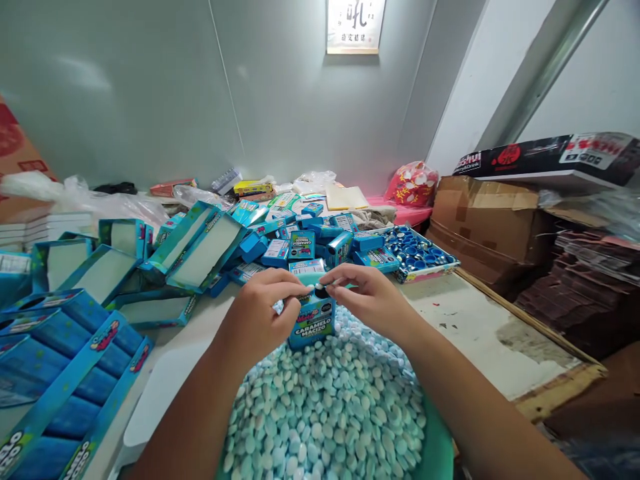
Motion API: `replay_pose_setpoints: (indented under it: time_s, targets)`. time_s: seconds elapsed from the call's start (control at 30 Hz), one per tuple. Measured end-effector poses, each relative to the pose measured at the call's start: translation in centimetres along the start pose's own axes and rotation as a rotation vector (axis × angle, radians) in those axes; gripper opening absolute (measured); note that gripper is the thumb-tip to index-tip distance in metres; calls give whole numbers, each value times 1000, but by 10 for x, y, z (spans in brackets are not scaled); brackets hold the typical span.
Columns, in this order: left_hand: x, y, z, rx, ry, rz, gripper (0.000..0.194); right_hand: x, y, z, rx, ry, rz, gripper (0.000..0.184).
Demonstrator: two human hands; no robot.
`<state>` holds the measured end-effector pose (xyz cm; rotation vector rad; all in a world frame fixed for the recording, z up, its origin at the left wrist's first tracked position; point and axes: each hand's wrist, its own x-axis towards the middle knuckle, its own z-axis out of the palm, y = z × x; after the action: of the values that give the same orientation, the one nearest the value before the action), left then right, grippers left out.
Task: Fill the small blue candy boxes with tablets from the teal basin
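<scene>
A small blue candy box (311, 327) printed "Caramelo Macizo" stands upright on a heap of pale blue and white candies (330, 407) in a green tub (439, 433). A dark round opening shows in its top. My left hand (273, 310) is closed at the box's left upper edge, with pale candies partly showing among its curled fingers. From the right, my right hand (367, 297) pinches over the opening, and a small white candy appears at its fingertips. The fingers partly hide the box top.
Filled blue cartons (75, 380) and open display trays (205, 257) stand left. Behind the tub lie piled small blue boxes (303, 245). A shallow box of blue ring-like pieces (417, 252) sits right, near brown cardboard boxes (480, 230) and the worn table edge (560, 393).
</scene>
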<state>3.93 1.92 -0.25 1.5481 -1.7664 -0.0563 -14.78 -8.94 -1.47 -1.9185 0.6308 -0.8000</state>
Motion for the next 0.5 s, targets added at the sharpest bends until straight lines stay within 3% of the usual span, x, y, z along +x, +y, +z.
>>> replay_pose_setpoints:
  time_s: [0.23, 0.33, 0.43, 0.5]
  targets:
    - [-3, 2, 0, -134, -165, 73, 26, 6, 6, 2, 72, 4, -19, 21]
    - [-4, 0, 1, -113, -150, 31, 33, 2, 7, -4, 109, 107, 63, 27]
    - [-5, -5, 4, -82, -152, -48, 47, -22, 4, -8, -132, 130, 138, 46]
    - [-5, -6, 5, -86, -176, -77, 45, -45, 3, -5, -366, -59, 150, 57]
